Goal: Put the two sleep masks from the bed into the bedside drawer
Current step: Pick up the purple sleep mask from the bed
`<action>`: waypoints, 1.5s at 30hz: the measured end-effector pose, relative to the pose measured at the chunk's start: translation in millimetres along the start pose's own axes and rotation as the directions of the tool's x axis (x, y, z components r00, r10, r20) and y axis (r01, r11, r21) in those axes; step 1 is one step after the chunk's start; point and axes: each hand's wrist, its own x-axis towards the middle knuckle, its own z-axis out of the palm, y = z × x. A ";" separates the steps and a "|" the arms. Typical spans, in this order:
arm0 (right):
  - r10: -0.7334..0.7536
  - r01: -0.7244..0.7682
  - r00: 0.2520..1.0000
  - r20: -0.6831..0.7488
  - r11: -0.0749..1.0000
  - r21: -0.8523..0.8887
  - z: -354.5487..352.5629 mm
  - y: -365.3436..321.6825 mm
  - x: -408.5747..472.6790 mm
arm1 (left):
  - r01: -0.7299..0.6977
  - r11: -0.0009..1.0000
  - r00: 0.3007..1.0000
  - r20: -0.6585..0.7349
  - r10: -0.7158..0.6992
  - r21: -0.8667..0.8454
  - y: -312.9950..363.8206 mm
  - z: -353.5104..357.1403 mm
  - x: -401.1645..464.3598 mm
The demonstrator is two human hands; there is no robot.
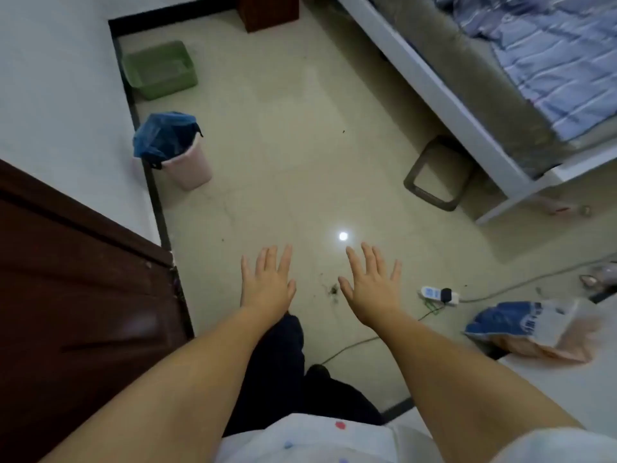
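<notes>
My left hand (267, 282) and my right hand (372, 285) are stretched out side by side over the tiled floor, palms down, fingers spread, holding nothing. The bed (434, 85) with a white frame and a blue striped sheet (547, 58) fills the upper right corner, well beyond both hands. No sleep mask shows on the visible part of the bed. A dark wooden piece of furniture (267, 10) stands at the top edge near the head of the bed; no drawer can be made out.
A dark wooden door (83, 285) is at the left. A pink bin with a blue bag (177, 148) and a green basin (158, 70) stand by the wall. A grey basket (437, 175) lies by the bed. A power strip (439, 294) and cable cross the floor at right.
</notes>
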 end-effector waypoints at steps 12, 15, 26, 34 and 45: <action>0.060 -0.059 0.994 -0.090 0.998 0.015 -124.1 0.8 261.8 | 0.000 0.998 0.996 -0.092 -0.006 -0.066 -38.3 -93.3 274.7; 0.108 -0.104 0.988 -0.115 0.994 0.037 -167.7 6.3 325.2 | 0.008 0.998 0.994 -0.108 -0.014 -0.061 -51.7 -133.4 352.6; 0.166 -0.152 0.965 -0.202 0.985 0.081 -290.0 92.1 593.8 | -0.128 0.992 0.976 -0.180 0.123 -0.014 10.5 -237.5 660.6; 0.080 -0.079 0.980 -0.182 0.997 0.011 -400.2 142.1 810.6 | -0.033 0.995 0.982 -0.188 0.015 -0.095 29.7 -319.7 858.5; -0.009 0.005 0.980 -0.198 1.000 -0.020 -521.9 98.8 1146.2 | 0.063 0.991 0.975 -0.206 -0.086 -0.116 -62.3 -415.4 1173.3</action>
